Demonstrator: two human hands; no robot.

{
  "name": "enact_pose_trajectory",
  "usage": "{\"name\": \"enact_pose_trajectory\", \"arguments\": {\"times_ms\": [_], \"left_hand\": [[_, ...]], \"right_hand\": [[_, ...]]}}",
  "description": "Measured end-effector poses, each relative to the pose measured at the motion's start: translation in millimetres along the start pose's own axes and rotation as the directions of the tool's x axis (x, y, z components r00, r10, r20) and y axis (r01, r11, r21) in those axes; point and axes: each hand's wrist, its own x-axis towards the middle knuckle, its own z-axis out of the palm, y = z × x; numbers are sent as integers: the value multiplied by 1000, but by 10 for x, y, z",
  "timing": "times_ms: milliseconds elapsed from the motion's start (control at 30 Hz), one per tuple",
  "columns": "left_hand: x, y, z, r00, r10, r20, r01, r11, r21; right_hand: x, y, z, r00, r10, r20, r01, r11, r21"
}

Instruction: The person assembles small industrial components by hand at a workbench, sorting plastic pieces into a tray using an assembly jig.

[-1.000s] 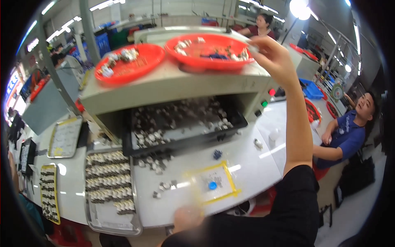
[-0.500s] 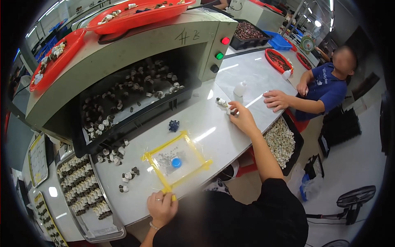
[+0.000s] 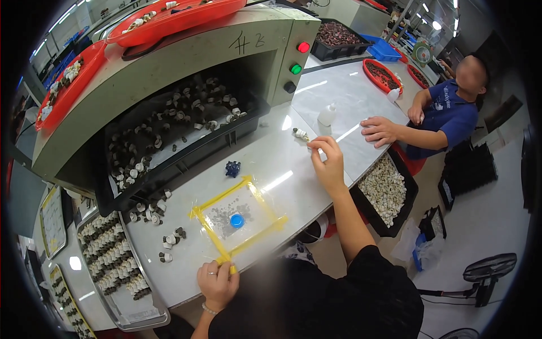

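Note:
My right hand (image 3: 328,164) is over the table, thumb and forefinger drawn together beside a small row of white-and-dark pieces (image 3: 300,134). Whether a piece is between those fingertips is too small to tell. At the table's front edge my left hand (image 3: 219,284) is curled closed, with yellow at a fingertip by the corner of a yellow-taped square (image 3: 248,244). What it holds, if anything, is hidden. Inside the square lies a blue round cap (image 3: 236,221) among grey smudges. Just beyond is a dark blue spiky lump (image 3: 232,169). A white squeeze bottle (image 3: 326,115) stands past my right hand.
A machine (image 3: 226,51) with a black tray (image 3: 186,164) of small pieces stands behind. Loose pieces (image 3: 151,212) and a metal tray (image 3: 161,316) with rows are left. A black bin (image 3: 361,199) of pale pieces sits right. A co-worker's hand (image 3: 379,131) rests on the table.
My right hand's fingers have drawn closer together and shifted slightly left beside the white-and-dark pieces. The whole view has shifted slightly; my left hand stays by the tape corner.

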Motion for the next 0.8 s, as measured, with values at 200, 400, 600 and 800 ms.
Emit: {"name": "enact_pose_trajectory", "arguments": {"times_ms": [200,400,600,800], "left_hand": [[-9,-55,-147,995,-91,-33,74,937,-340],[336,-154,-1277,965,-259,31,260,944,-202],[1377,-613,-1643,964,-191,187,213,971,-104],[2286,-1740,-1123,783,-444,435,422,894,153]], "right_hand": [[496,-944,345,934,-291,207,204,911,358],[1544,-1148,940,774,-356,524,154,908,389],[2176,-724,1754,466,-51,883,353,926,-132],[2288,-853,2230,428,-145,892,358,933,-20]]}}
